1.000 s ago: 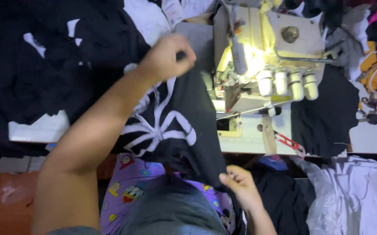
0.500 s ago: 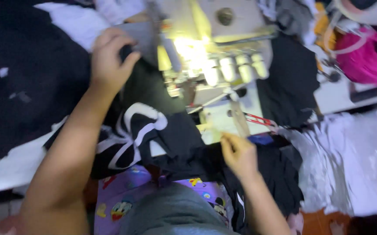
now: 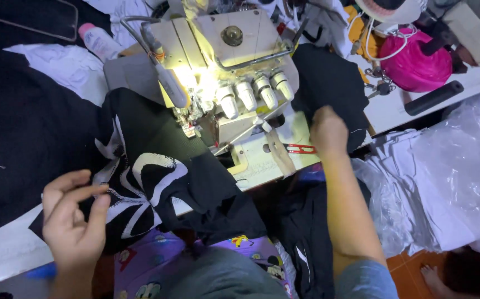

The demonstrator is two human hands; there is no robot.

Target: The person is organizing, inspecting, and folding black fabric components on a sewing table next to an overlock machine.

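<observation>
A black garment with a white print lies in front of a cream overlock sewing machine, whose lamp is lit. My left hand pinches the garment's lower left edge between thumb and fingers, near the table's front edge. My right hand is up on the right of the machine, its fingers curled on the edge of a plain black fabric piece. Red thread snips lie on the machine base just left of that hand.
A large black cloth covers the table's left. A pink-capped bottle stands behind the machine. A magenta round object, keys and a black handle lie at the right. White bagged fabric is piled beside my right arm.
My left hand has come down from beside the machine to the table's front edge, holding the printed garment. My right hand rose from my lap to the black piece right of the machine.
</observation>
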